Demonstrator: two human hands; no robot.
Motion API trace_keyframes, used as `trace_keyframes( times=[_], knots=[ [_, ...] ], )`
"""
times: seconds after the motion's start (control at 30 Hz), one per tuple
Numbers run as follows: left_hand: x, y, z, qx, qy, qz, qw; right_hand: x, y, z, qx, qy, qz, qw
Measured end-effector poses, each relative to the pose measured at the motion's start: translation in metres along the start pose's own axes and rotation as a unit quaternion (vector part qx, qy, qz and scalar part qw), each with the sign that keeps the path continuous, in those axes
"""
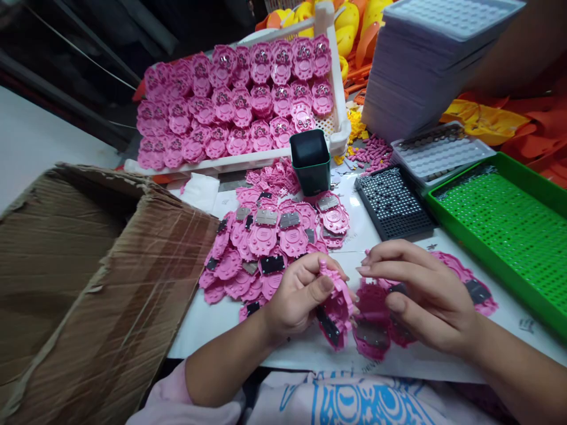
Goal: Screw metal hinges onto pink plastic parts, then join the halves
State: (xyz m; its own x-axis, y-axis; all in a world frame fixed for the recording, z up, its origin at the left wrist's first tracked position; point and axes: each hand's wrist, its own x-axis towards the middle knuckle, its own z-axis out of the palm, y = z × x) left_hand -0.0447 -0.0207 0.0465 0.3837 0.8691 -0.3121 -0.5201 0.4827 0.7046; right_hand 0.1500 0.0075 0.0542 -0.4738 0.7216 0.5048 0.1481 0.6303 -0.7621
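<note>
My left hand (301, 295) is closed around a pink plastic toy shell (337, 307), tilted on edge, with a dark plate on its lower part. My right hand (420, 295) is just to the right of it, fingers stretched out and apart from the thumb. A speck of pink shows by its fingertips, too small to tell whether it is a loose part. Under my right hand lie more pink shells (372, 339) with grey plates, partly hidden. A heap of pink shells (266, 236), some with grey or black plates, spreads beyond my left hand.
A cardboard box (101, 295) stands at the left. Behind the heap are a dark green cup (310, 168) and a white crate (341, 106) of pink pieces. At the right are a black tray (407, 221) of small metal parts, a green tray (509, 218) and stacked white trays (411, 71).
</note>
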Motion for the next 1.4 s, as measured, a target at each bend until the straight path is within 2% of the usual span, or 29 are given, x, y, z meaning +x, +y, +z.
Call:
trace_keyframes(
  times=[0.3, 0.47, 0.57, 0.77, 1.03, 1.17, 1.4],
  knots=[
    [0.003, -0.005, -0.008, -0.082, -0.041, 0.008, 0.996, 0.001, 0.0, 0.003, -0.004, -0.015, -0.004, 1.0],
    [0.005, -0.007, -0.012, -0.131, -0.082, 0.004, 0.988, 0.001, 0.001, 0.003, -0.005, -0.022, -0.01, 1.0],
    [0.004, -0.006, -0.012, -0.133, -0.087, 0.008, 0.987, 0.001, 0.002, 0.004, -0.002, -0.022, -0.014, 1.0],
    [0.001, -0.008, -0.011, -0.092, -0.078, 0.003, 0.993, 0.001, 0.001, 0.005, -0.006, -0.017, -0.01, 1.0],
    [0.003, 0.001, -0.003, -0.033, -0.02, -0.056, 0.998, 0.0, 0.003, 0.003, -0.009, -0.026, -0.017, 0.999],
    [0.007, 0.002, 0.002, 0.028, 0.008, -0.062, 0.998, -0.001, 0.005, -0.005, -0.012, 0.013, 0.014, 1.0],
    [0.005, -0.003, 0.003, 0.198, 0.009, -0.042, 0.979, -0.002, 0.005, -0.011, -0.005, 0.074, 0.056, 0.996]
  ],
)
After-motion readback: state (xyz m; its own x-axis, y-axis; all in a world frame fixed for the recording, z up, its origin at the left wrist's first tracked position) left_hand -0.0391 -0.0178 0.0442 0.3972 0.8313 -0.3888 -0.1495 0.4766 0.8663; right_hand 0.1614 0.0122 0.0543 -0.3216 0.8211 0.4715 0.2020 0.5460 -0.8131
